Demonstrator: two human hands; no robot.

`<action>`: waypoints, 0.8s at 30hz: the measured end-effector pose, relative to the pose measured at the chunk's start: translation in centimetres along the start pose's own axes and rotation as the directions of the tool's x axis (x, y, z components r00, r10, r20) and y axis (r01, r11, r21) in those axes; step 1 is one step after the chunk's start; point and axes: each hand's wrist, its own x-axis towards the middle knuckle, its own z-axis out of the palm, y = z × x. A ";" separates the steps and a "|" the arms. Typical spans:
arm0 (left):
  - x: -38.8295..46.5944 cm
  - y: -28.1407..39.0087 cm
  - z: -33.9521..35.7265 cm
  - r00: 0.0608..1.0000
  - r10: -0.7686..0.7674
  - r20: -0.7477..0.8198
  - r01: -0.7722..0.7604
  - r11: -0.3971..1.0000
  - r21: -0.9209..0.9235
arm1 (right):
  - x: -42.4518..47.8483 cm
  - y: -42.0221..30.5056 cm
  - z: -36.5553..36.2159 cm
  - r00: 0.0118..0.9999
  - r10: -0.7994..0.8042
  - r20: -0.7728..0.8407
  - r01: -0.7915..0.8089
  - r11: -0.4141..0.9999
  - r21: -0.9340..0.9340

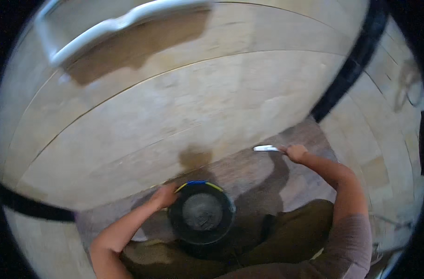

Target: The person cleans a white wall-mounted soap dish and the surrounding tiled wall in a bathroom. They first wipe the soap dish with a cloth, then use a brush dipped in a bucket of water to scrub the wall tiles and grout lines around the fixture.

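Observation:
My left hand grips the upper left rim of a round black bucket, beside a yellow and blue strip along the rim. Greyish material shows at the bottom of the bucket, too blurred to name. My right hand holds a small tool with a bright white or metallic flat part, which points left. That tool is over the brownish floor strip, close to the line where it meets the pale panelled surface. Its exact kind is unclear.
Black bands run along the right and left of the pale surface. A white tubular object stands out at the upper left with a brown shadow below it. Blurred items lie at the right rim. My bent legs are just behind the bucket.

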 end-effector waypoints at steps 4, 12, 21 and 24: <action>1.5 1.3 -1.0 0.996 0.080 -0.027 -0.080 0.997 0.001 | -4.1 -3.1 0.9 0.993 -0.084 -0.080 0.085 0.996 0.013; 3.2 6.8 -2.6 0.978 0.210 -0.015 -0.206 0.972 0.116 | 3.5 -4.0 7.8 0.953 -0.044 -0.301 0.125 0.958 0.258; 7.0 10.4 -2.6 0.989 0.147 -0.033 -0.131 0.947 0.292 | -3.1 0.6 21.3 0.681 0.669 -0.298 0.019 0.390 0.920; 6.3 11.1 -2.6 0.996 0.069 -0.053 -0.057 0.979 0.196 | -10.4 -3.2 13.0 0.828 0.557 0.062 0.037 -0.164 0.986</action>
